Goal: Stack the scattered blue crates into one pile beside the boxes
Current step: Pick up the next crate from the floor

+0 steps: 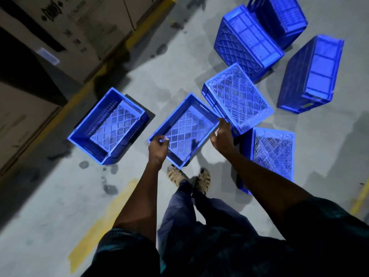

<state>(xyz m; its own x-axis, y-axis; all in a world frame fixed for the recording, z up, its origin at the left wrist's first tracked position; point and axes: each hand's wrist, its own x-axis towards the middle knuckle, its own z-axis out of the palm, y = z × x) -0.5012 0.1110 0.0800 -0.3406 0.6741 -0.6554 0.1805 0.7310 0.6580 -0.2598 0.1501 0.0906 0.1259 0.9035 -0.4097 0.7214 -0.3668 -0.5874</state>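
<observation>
**Blue crate held at both ends, base crate waiting by the cartons**

Blue plastic, slatted and lattice-walled, is what fills the concrete floor [179, 62] here. The person stands over one open crate, the held crate [184, 129], and has it by opposite rims. The left hand [158, 149] is curled over the near-left edge, fingers hooked inside. The right hand [223, 136] is clamped on the far-right corner, fingers over the rim. Taking it at two opposite points is the sensible way, I would say, to keep so wide and light a thing level while it is carried. Whether it has left the floor I cannot tell.

Just to its left sits another upright crate, the base crate [108, 124], close beside the cardboard boxes [65, 37] and the yellow floor line [85, 90]. It looks the natural foot of the pile, being open side up and nearest the boxes, so the held crate probably goes onto it.

The rest lie scattered to the right. A tilted crate [238, 98] almost touches the held one. A low crate [272, 154] lies by the right forearm. An upturned crate [247, 43], a far crate [279, 19] behind it, and a side-lying crate [310, 74] complete the group. Those overturned ones will need righting, I judge. The person's sandalled feet [189, 179] stand just behind the held crate.
</observation>
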